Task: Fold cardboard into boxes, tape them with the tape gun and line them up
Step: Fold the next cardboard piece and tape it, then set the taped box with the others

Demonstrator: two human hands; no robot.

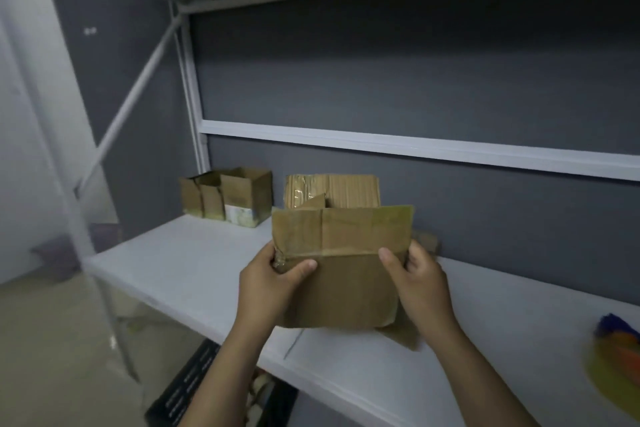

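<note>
**Inspector:** Left hand (pixel 273 279) first. Found gripping the left edge of the flattened cardboard box (pixel 343 263), thumb laid across the near face, fingers hidden behind it.

**Clerk:** And the right hand (pixel 420 274)?

**Inspector:** Found clamped on the right edge in like manner: thumb on the near face, fingers wrapped round the back.

**Clerk:** Position of the cardboard?

**Inspector:** Held upright between both hands, above the near part of the white shelf (pixel 180 263). Seen raised off the surface at its lower left. Could not tell whether the lower right corner touched. Glossy tape recorded across the upper half, with one strip running down from the top edge.

**Clerk:** Anything behind it?

**Inspector:** Noted a stack of flat cardboard (pixel 346 189) standing at the far side against the grey wall (pixel 415 80), its lower part hidden by the held piece. Further left, at the far left end of the shelf, logged a cluster of open-topped boxes (pixel 228 196), touching one another, exact count not settled.

**Clerk:** Elsewhere?

**Inspector:** At the right edge, recorded a blurred blue, orange and yellow object (pixel 616 350) on the shelf, not identified. Below the near edge, sighted a dark crate (pixel 194 374).
</note>
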